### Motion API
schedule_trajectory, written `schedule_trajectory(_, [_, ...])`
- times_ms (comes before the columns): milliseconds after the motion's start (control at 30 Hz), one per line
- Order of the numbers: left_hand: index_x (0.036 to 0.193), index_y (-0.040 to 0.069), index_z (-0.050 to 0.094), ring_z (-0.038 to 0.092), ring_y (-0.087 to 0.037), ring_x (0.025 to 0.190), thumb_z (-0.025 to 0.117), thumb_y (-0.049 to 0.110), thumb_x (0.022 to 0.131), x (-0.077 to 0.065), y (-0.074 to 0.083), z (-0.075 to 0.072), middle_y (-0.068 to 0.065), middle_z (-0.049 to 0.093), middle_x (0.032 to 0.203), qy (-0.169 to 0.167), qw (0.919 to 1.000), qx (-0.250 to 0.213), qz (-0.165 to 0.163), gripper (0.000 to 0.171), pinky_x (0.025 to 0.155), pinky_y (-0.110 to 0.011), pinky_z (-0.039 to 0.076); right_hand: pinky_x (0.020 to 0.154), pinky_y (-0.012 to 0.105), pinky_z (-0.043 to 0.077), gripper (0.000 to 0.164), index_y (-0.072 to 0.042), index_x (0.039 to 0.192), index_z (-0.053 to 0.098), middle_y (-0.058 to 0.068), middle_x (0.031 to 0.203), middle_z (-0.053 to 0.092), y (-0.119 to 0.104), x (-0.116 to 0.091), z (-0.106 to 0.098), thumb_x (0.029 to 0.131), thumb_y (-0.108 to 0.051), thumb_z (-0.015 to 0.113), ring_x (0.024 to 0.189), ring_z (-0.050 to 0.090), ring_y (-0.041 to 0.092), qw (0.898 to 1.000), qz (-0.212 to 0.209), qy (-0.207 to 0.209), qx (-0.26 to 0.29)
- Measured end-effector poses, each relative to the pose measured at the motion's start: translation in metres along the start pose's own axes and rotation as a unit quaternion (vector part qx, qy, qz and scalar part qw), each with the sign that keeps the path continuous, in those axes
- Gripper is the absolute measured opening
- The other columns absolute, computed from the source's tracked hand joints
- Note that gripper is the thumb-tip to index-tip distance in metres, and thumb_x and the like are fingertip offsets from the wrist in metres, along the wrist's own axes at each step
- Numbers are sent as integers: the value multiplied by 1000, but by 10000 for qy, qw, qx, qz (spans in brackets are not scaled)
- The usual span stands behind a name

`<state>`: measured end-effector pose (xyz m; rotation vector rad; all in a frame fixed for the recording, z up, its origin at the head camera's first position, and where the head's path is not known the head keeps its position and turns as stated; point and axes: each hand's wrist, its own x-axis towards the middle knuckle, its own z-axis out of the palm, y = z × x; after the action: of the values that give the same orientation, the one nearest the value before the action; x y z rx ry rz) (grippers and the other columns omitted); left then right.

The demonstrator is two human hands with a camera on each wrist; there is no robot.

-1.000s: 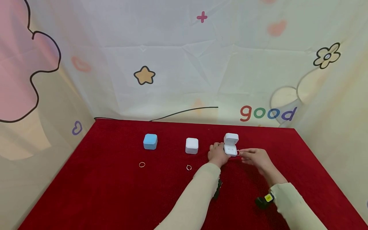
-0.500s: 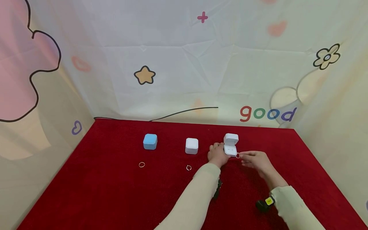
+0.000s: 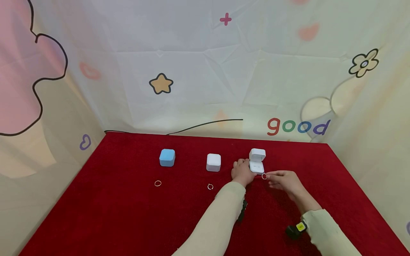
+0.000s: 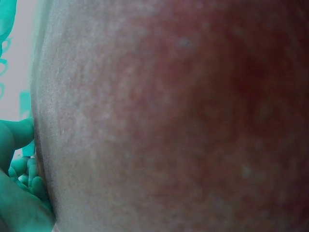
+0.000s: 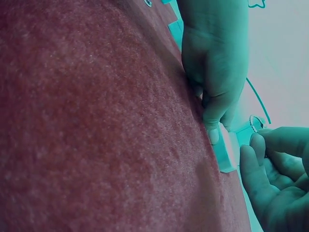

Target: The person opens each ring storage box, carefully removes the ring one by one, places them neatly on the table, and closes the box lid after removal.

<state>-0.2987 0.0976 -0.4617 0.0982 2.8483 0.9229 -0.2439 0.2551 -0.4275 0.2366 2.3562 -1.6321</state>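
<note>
Toward the right of the head view, a white ring box (image 3: 257,168) stands with its lid raised and a pale slotted pad inside. My left hand (image 3: 242,172) grips its base from the left, thumb at the front. Just off the box's front right corner, my right hand (image 3: 285,182) pinches a small ring (image 3: 262,176) between thumb and fingertips. In the right wrist view the ring (image 5: 251,122) stands up from the fingertips, beyond the box (image 5: 227,153). Red cloth and part of the hands fill the left wrist view.
A closed white box (image 3: 213,162) and a closed light-blue box (image 3: 167,158) stand to the left. In front of them lie an open-ended ring (image 3: 208,187) and another ring (image 3: 155,184) on the red cloth (image 3: 128,220). A printed curtain (image 3: 198,71) hangs behind.
My right hand has come slightly toward the front with the ring, from beside the box's right edge to its front corner. The left hand and the box have stayed put.
</note>
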Motion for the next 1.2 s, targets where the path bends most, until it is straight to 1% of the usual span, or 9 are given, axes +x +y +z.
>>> schedule_trajectory(200, [138,16,62,52,-17,115,78,29,91,1,0,1,-2,60,136,1,10000,1,-22,51,95,-29,49,75,27,63,38,19,128,60,8,102,79,3,0,0,102,-8,59,77,71,7,9999,-7,-110,-117])
schedule_trajectory(533, [138,15,61,52,-19,117,76,29,93,0,1,2,-4,59,137,-25,9999,-103,-23,50,98,-31,49,72,26,63,35,19,125,62,1,94,78,5,-3,3,101,-7,60,75,70,6,9998,22,-186,-15])
schedule_trajectory(767, [139,16,61,52,-18,116,76,29,92,-1,1,0,-2,59,137,-20,10000,-61,-38,51,96,-30,49,71,24,62,33,19,121,64,-6,88,76,7,-5,3,101,-6,59,74,69,5,9992,-4,-382,111])
schedule_trajectory(1000, [141,16,59,51,-18,119,76,30,93,3,0,4,-3,58,139,-21,9999,-104,-54,53,99,-31,49,70,24,62,29,16,118,68,-7,87,76,13,-3,2,101,-7,60,73,68,5,9985,35,-514,185])
schedule_trajectory(1200, [141,17,60,52,-18,118,78,31,91,7,-1,6,-2,59,138,-54,9999,-95,-82,55,98,-31,49,70,23,61,31,18,118,66,-7,87,75,15,-2,1,101,-6,59,73,67,5,9978,52,-648,136])
